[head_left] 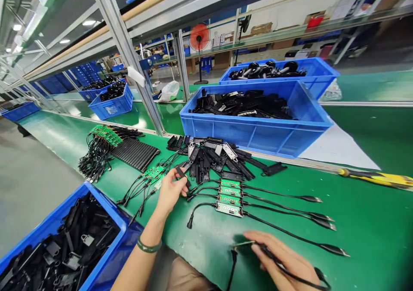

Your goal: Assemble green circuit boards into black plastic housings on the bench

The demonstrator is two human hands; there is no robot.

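My left hand (170,192) pinches a small black plastic casing piece (182,174) just above the green bench mat, beside a heap of loose black casing pieces (213,157). My right hand (284,261) is closed on a green circuit board with black cables (245,245) near the bench's front edge; one cable trails under the fingers. Several more green boards with cables (229,196) lie in a row between the two hands. A few other boards (154,174) lie left of my left hand.
A blue bin of black parts (258,129) stands behind the heap, another blue bin (309,71) behind it. A blue bin (106,235) sits at the lower left. A black ribbed tray (135,153), cable bundles (95,155) and a yellow-handled screwdriver (377,178) lie on the mat.
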